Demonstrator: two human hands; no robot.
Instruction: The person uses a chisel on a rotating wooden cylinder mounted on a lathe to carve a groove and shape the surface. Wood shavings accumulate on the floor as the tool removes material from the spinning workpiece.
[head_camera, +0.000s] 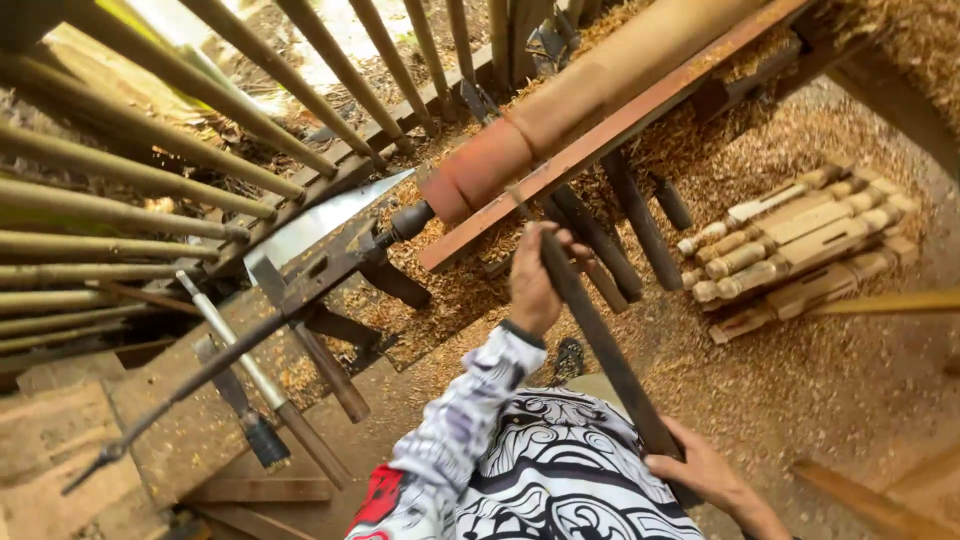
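A long round wooden piece (600, 80) lies across a lathe, its near end reddish (480, 170). A rusty flat rail (620, 130) runs just below it. I hold a long dark metal chisel (600, 340) with both hands. My left hand (535, 280), in a patterned sleeve, grips the chisel near its tip, close to the rail and the wood's reddish end. My right hand (700, 470) holds the chisel's rear end near my body. Whether the tip touches the wood is unclear.
Several turned wooden legs (800, 240) lie stacked on the sawdust-covered floor (780, 380) at right. On the worn bench (180, 430) at left lie long-handled tools (250, 370) and a pointed metal blade (320, 225). A railing of round poles (150, 190) stands at upper left.
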